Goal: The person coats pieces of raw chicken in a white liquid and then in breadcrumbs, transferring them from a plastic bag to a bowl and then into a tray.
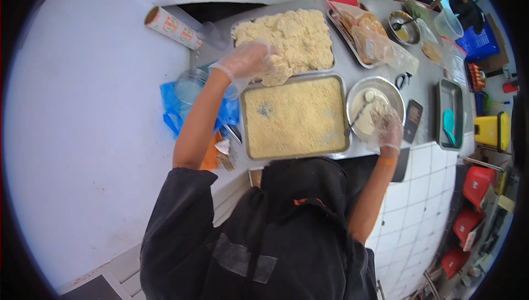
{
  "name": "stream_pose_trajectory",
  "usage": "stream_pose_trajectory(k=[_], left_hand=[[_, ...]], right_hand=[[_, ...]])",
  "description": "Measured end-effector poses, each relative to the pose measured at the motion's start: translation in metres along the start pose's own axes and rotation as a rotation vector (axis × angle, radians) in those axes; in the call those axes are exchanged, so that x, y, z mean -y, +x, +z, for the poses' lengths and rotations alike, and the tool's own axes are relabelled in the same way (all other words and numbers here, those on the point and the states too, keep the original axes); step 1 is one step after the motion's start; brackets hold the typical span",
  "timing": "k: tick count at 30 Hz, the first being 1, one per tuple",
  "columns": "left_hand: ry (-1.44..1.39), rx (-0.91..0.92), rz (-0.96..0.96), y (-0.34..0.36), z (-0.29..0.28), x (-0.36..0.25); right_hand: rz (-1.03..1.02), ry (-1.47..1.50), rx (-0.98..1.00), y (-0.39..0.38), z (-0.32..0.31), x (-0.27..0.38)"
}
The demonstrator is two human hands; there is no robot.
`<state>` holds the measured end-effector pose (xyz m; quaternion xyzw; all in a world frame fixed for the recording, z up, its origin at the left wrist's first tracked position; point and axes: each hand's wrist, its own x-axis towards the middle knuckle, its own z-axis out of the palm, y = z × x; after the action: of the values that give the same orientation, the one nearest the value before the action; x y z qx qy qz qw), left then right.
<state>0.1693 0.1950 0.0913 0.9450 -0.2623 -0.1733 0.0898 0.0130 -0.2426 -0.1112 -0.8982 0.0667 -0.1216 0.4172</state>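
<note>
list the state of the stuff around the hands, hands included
left hand, gloved, gripping a coated piece
right hand, gloved, at the steel bowl, grip unclear
steel bowl, holding pale liquid
ladle, resting in bowl
lower tray, crumb-covered, thin patches
upper tray, heaped full
teal scoop, lying in grey tray
phone-like device, lying flat

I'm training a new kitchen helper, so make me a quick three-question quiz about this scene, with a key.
1. Multiple choice: what is the right hand over?
A) a yellow bin
B) a metal bowl
C) a black phone

2. True or false: both hands are bare.

3. Fill in: the crumb-coated lump near the far edge of the crumb tray is in the ____ hand.

Key: 1. B, the metal bowl. 2. False; both wear clear gloves. 3. Left hand.
</note>
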Motion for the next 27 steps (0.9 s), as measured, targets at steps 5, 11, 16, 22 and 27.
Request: stream_pose_trajectory(k=[5, 11, 16, 22, 27], left_hand=[[0.08, -0.048, 0.069, 0.086, -0.011, 0.07], [0.009, 0.242, -0.014, 0.186, -0.006, 0.146], [0.01, 0.313, -0.072, 0.225, 0.013, 0.165], [0.026, 0.099, -0.075, 0.222, 0.034, 0.191], [-0.043, -0.209, -0.242, 0.222, 0.061, 0.128]], right_hand=[[0.116, 0.236, -0.114, -0.007, -0.001, -0.001], [0.596, 0.964, -0.182, -0.006, -0.003, 0.016], [0.665, 1.022, -0.243, -0.008, -0.009, 0.017], [0.609, 0.841, -0.229, -0.008, 0.0, 0.007], [0.474, 0.583, -0.202, -0.018, -0.005, 0.003]])
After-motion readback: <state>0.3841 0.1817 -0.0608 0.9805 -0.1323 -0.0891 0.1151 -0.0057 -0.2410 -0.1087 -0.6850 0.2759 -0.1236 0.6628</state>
